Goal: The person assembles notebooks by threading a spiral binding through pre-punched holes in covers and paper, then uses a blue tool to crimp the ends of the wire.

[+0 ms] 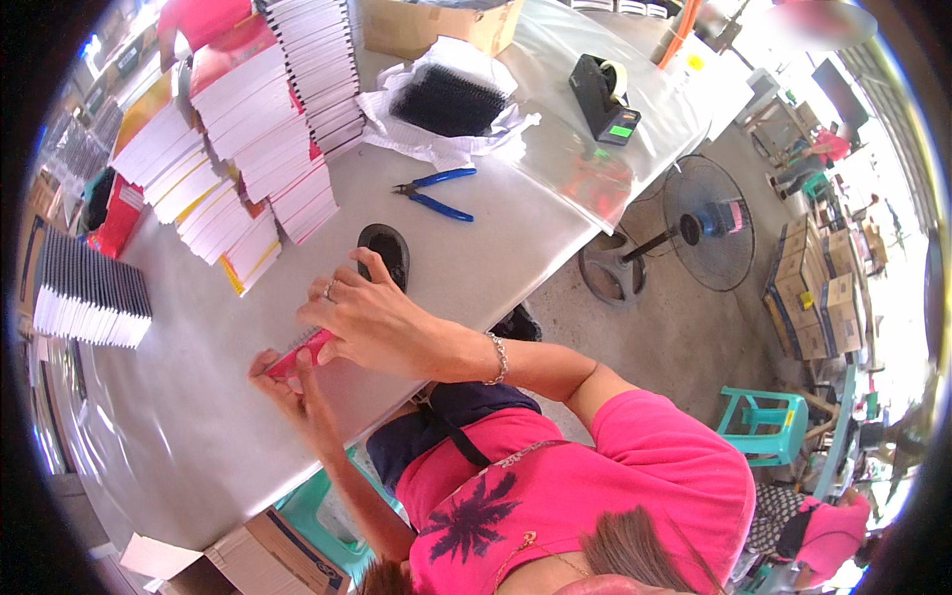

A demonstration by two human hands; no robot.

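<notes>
Over the near part of the table, a small pink-covered book [300, 355] is tilted so its long edge faces up; a fine row of marks runs along that edge. My left hand [286, 385] grips its lower left end between thumb and fingers. At the other end, my right hand [382, 315] has its thumb and fingertips on the edge, with one finger raised in front of a black oval dish [397, 256]. Dark contents fill the dish; they are too small to make out. Blue-handled cutters [443, 180] lie beyond it, jaws toward the left.
Tall stacks of white-paged books [248, 119] stand at the far left, with a stack of black-bound books [91, 293] nearer. Black binding coils [451, 101] lie on crumpled white paper. A tape dispenser [603, 104] sits near the right edge. A floor fan [699, 226] stands beyond the table.
</notes>
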